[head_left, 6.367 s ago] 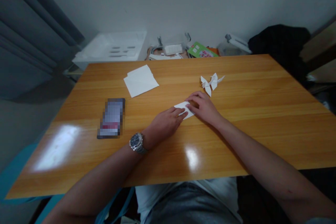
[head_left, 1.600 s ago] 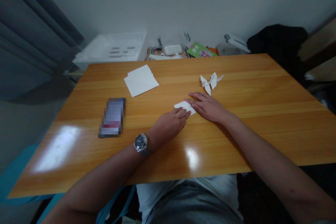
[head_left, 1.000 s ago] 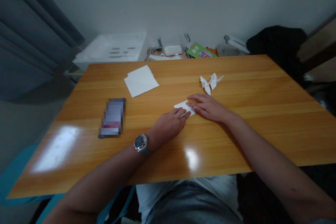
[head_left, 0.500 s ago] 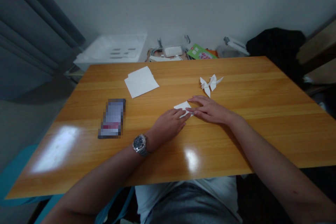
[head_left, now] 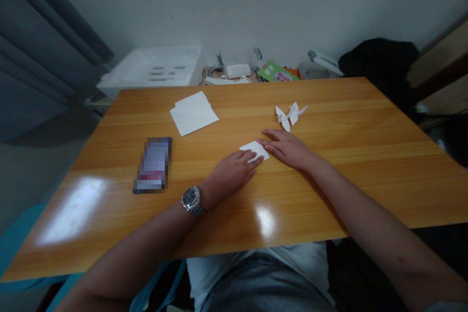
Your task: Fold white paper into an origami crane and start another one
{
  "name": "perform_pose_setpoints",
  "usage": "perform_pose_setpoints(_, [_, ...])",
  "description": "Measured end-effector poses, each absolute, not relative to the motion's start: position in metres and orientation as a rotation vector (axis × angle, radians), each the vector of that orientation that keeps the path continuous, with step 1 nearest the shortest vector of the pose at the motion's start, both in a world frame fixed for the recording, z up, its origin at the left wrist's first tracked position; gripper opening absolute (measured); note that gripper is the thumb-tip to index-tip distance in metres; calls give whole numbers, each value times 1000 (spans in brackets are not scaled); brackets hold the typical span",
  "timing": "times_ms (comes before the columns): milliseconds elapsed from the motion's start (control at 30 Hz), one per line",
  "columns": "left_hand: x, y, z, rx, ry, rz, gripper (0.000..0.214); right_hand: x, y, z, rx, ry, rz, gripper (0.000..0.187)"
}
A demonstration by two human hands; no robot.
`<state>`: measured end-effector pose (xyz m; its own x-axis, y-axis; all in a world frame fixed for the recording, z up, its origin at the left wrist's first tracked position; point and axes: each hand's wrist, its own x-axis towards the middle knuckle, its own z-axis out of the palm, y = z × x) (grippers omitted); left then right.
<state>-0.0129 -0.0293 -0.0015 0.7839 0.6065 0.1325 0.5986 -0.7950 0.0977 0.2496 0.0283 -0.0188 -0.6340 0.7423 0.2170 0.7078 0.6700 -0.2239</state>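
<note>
A small folded piece of white paper (head_left: 255,146) lies on the wooden table in front of me. My left hand (head_left: 231,173), with a metal watch (head_left: 192,198) on the wrist, rests its outstretched fingers on the paper's near left part and covers some of it. At the paper's upper right edge are the fingertips of my right hand (head_left: 289,148), its fingers spread and low over the table. Just beyond my right hand sit folded white paper figures (head_left: 291,115) that look like origami cranes.
White paper sheets (head_left: 194,113) lie overlapped at the back left. A phone (head_left: 152,165), its screen blurred, is left of my left hand. Behind the table (head_left: 340,131) stand a white tray (head_left: 146,66) and a green booklet (head_left: 276,71).
My right fingers have slid from the paper's right corner up to its upper edge, uncovering more of it. My left hand still presses on it. The view has shifted slightly.
</note>
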Motion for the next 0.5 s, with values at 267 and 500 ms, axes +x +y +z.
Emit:
perform_pose_setpoints(267, [-13,-30,1,2888,991,281,50,249,27,-18,-1154,-2617,149,45])
perform_pose_setpoints(500, [-18,-24,2,2887,1026,310,48,251,28,-18,-1127,-2600,186,44])
